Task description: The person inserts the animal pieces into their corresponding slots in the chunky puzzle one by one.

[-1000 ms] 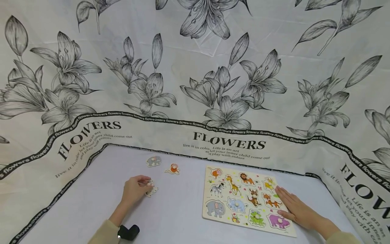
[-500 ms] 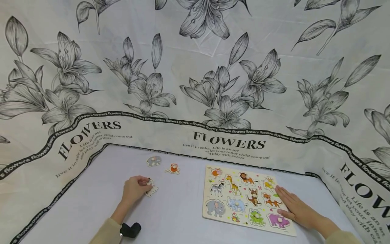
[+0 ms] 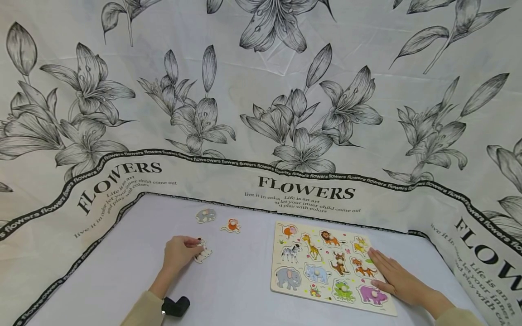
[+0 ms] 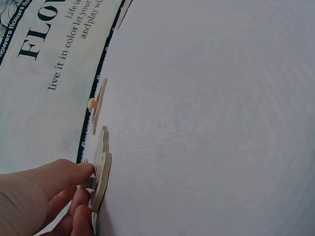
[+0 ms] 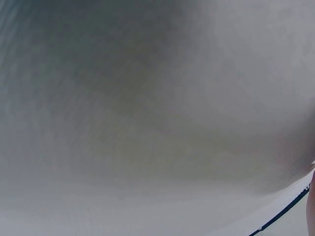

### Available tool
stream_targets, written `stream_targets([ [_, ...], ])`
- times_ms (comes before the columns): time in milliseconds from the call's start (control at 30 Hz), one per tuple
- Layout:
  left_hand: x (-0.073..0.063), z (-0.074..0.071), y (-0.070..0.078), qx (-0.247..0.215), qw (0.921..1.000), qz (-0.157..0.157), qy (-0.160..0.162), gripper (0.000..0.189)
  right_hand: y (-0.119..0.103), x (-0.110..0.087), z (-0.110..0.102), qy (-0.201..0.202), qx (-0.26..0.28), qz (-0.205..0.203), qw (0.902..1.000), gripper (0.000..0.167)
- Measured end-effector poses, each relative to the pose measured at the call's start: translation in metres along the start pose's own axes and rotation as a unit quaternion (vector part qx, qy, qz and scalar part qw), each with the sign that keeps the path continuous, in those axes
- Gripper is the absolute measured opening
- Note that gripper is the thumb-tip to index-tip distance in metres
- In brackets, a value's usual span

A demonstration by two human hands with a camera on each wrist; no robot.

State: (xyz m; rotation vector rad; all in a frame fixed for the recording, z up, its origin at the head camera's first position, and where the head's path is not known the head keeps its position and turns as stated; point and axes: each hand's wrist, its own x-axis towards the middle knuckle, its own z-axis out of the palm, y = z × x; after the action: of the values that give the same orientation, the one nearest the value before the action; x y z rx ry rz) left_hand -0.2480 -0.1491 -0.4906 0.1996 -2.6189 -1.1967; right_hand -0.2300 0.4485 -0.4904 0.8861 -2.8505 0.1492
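My left hand [image 3: 180, 251] pinches a pale wooden puzzle piece [image 3: 205, 254], mostly covered by the fingers in the head view. In the left wrist view, thumb and fingers close on the knob side of this puzzle piece [image 4: 103, 183], which stands near the white tabletop. Just beyond lie an elephant piece [image 3: 205, 215] and an orange monkey piece [image 3: 231, 225]. My right hand [image 3: 401, 280] lies flat with straight fingers on the right edge of the animal puzzle board [image 3: 326, 296]. Knobbed frog [image 3: 344, 290] and purple hippo [image 3: 374, 295] pieces sit in the board.
A black device [image 3: 176, 307] sits at the left wrist. Behind the white table [image 3: 240, 280] hangs a curtain [image 3: 228, 181] printed with flowers and lettering. The right wrist view is mostly blurred grey surface.
The left forearm has shifted very slightly to the right at the wrist, while its fingers stay on the same puzzle piece. The right hand and board have not moved.
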Motion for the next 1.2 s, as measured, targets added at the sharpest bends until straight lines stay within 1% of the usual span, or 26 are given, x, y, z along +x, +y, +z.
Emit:
stream_targets([
  [200, 0.002, 0.003, 0.005, 0.0, 1.0, 0.004, 0.008, 0.014, 0.0, 0.0, 0.0, -0.004, 0.0, 0.006, 1.0, 0.076],
  [333, 0.003, 0.008, 0.01, -0.005, 1.0, 0.0, 0.004, 0.013, -0.001, 0.0, -0.001, -0.008, 0.005, 0.012, 0.9999, 0.076],
  [400, 0.003, 0.011, 0.012, -0.011, 0.9999, 0.001, 0.003, 0.013, -0.001, 0.0, -0.001, -0.008, 0.002, 0.008, 0.9999, 0.077],
  [500, 0.003, 0.016, 0.015, -0.018, 0.9998, 0.011, 0.004, 0.012, -0.001, 0.0, 0.0, -0.003, 0.0, 0.006, 1.0, 0.076],
  [733, 0.003, 0.027, 0.023, -0.026, 0.9992, 0.031, 0.004, 0.011, 0.0, 0.0, 0.0, -0.005, 0.002, 0.008, 1.0, 0.075],
  [967, 0.001, 0.04, 0.034, -0.03, 0.9988, 0.038, -0.01, 0.01, -0.003, 0.001, -0.003, -0.006, -0.003, 0.008, 0.9999, 0.077],
  [1200, 0.0, 0.053, 0.048, -0.038, 0.9973, 0.055, -0.031, 0.01, -0.004, 0.002, -0.004, -0.02, 0.013, 0.023, 0.9994, 0.076],
])
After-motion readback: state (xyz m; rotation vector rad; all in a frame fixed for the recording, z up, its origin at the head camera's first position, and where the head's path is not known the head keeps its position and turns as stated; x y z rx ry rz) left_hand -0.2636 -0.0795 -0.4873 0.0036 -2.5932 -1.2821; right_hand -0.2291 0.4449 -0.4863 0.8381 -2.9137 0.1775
